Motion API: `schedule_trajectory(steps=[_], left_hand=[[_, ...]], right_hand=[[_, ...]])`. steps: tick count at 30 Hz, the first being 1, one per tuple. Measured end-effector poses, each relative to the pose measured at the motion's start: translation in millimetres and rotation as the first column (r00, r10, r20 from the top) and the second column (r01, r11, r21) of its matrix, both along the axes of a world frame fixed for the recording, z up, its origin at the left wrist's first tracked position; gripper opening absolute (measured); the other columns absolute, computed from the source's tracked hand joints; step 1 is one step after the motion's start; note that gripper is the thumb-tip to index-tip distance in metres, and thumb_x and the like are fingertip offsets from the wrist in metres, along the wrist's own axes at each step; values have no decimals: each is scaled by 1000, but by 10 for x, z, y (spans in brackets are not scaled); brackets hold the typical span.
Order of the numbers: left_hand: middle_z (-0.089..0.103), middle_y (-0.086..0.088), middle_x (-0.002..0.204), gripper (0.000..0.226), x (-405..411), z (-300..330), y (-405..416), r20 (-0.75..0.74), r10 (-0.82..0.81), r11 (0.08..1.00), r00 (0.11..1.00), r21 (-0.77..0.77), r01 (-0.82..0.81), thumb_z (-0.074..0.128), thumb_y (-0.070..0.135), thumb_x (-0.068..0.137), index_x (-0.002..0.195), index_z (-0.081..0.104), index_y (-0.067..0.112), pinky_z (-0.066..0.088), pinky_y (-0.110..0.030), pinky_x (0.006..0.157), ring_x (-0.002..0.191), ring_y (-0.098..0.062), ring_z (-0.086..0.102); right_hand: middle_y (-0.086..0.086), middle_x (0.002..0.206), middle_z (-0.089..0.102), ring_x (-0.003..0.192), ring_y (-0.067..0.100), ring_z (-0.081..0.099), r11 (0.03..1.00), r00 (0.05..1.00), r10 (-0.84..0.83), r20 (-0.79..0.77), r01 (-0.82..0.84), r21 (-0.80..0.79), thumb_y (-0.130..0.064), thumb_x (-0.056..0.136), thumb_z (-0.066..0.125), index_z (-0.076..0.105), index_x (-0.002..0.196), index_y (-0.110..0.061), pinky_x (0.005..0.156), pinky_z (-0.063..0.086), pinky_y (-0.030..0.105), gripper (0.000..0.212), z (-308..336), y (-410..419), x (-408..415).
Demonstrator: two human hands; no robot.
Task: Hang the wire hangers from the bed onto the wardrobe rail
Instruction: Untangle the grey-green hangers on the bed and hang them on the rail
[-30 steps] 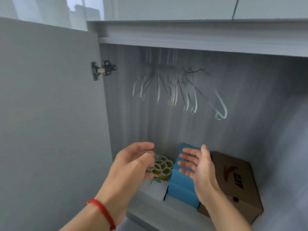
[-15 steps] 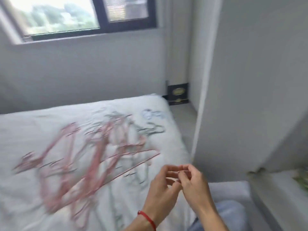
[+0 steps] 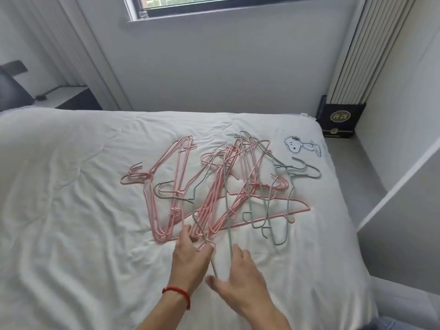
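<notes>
Seen from the head camera, a tangle of pink wire hangers (image 3: 209,198) is spread across the white bed (image 3: 71,186), with grey wire hangers (image 3: 262,186) laid over and among them toward the right. One grey hanger (image 3: 227,210) reaches down out of the pile to both hands. The left hand (image 3: 190,260), marked by a red wrist band (image 3: 177,292), is closed around one of its wires at the near edge of the pile. The right hand (image 3: 240,279) is curled beside it, its fingers at the other wire; whether that wire is truly held cannot be told. A cartoon dog print (image 3: 301,145) is seen on the bedcover, just beyond the hangers. A dark box (image 3: 340,120) is set in the far right corner beside the bed, below a window (image 3: 188,5).
</notes>
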State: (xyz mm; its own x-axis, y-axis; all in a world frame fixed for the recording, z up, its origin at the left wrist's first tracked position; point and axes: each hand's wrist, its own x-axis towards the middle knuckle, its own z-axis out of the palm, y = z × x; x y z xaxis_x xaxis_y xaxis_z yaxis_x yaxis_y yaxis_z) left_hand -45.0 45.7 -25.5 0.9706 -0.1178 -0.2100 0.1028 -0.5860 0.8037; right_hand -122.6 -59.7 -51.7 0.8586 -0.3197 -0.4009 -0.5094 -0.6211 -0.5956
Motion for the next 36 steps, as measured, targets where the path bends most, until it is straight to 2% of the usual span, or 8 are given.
schedule_trajectory(steps=[5, 12, 16, 22, 25, 28, 31, 36], left_hand=[[67, -3, 76, 26, 118, 129, -93, 63, -17, 983, 998, -180, 28, 69, 15, 87, 94, 62, 39, 60, -52, 68, 67, -26, 68], [71, -12, 80, 33, 154, 396, -271, 98, 4, 939, 995, -343, 30, 71, 6, 86, 114, 63, 21, 60, -47, 65, 61, -24, 67], [74, -14, 83, 36, 94, 532, -335, 77, -29, 916, 997, -397, 57, 73, 8, 85, 119, 61, 15, 62, -47, 68, 65, -23, 69], [75, -18, 84, 30, 27, 731, -450, 70, -33, 894, 997, -444, 61, 71, 5, 84, 112, 62, 13, 58, -39, 60, 61, -23, 67], [75, -16, 80, 22, 50, 819, -460, 75, -1, 902, 997, -430, 33, 67, 7, 85, 105, 62, 12, 52, -33, 55, 53, -21, 63], [75, -12, 76, 18, 171, 893, -442, 83, -3, 925, 997, -377, 34, 68, 12, 84, 101, 65, 9, 51, -34, 54, 51, -20, 61], [76, -7, 75, 29, 355, 1046, -431, 148, -61, 960, 987, -263, 99, 68, 27, 76, 101, 70, 11, 55, -36, 56, 53, -19, 64], [74, 0, 60, 25, 715, 1397, -367, 230, -244, 947, 942, 265, 181, 64, 35, 71, 70, 75, 13, 59, -32, 61, 58, -19, 70]], right_hand=[[-2, 129, 47, 129, 22, 50, 991, 996, -75, 54, 68, 115, -53, 75, 57, 34, 146, -20, 105, 42, 39, 82, 165, -2, 20], [-8, 107, 53, 108, 17, 53, 958, 960, -221, 171, 181, 221, -52, 71, 49, 48, 138, -24, 96, 45, 33, 73, 555, -181, -97], [-7, 85, 53, 85, 17, 52, 946, 945, -272, 183, 227, 233, -49, 73, 50, 50, 92, -25, 80, 46, 36, 30, 776, -262, -239], [-4, 82, 51, 81, 21, 49, 950, 941, -256, 220, 203, 235, -56, 71, 46, 40, 74, -26, 63, 39, 31, 31, 1131, -371, -409], [-1, 86, 54, 83, 23, 52, 957, 947, -232, 221, 182, 226, -66, 75, 43, 46, 74, -23, 69, 41, 37, 43, 1271, -356, -403], [7, 98, 64, 96, 30, 60, 958, 954, -215, 208, 164, 235, -60, 86, 46, 60, 87, -16, 84, 50, 42, 46, 1394, -336, -331], [16, 109, 68, 99, 33, 64, 942, 962, -201, 187, 137, 307, -56, 92, 45, 60, 97, -11, 82, 48, 38, 48, 1514, -265, -197], [18, 77, 73, 69, 32, 72, 919, 977, -122, 174, 45, 391, -53, 99, 45, 51, 71, -14, 61, 51, 31, 49, 1670, -104, 17]])
